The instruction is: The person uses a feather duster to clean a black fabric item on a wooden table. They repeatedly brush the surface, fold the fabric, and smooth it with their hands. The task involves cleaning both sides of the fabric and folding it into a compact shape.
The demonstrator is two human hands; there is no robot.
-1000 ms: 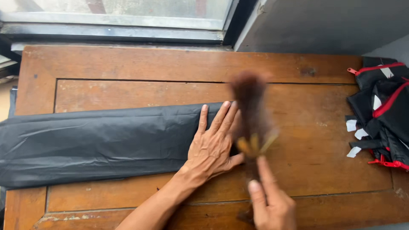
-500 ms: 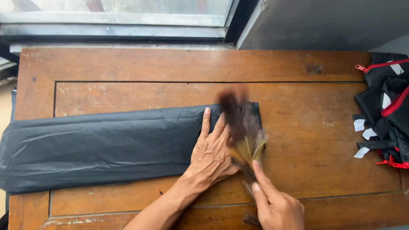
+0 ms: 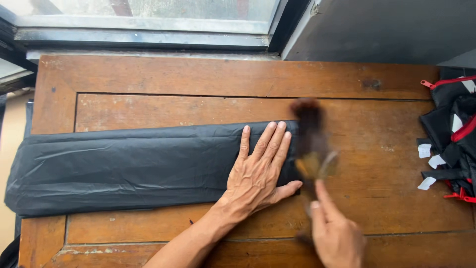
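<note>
The long folded black fabric piece point(image 3: 148, 166) is pinned flat on the worn brown wooden table point(image 3: 198, 79) by the left hand point(image 3: 260, 171), fingers spread open. A blurred dark-bristled brush point(image 3: 310, 139) is gripped by the right hand point(image 3: 337, 235) at the fabric's right end. Brushing seems to be the step in hand; light strokes along the cloth would be called for next.

One black plastic sheet point(image 3: 129, 166), one brush point(image 3: 311, 144), one wooden table point(image 3: 198, 79).

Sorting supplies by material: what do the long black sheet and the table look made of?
Black sheet: probably thin plastic film, judging by its faint sheen and fine creases. Table: wood with a worn brown varnish; grain, panel joints and scuffs show.
</note>
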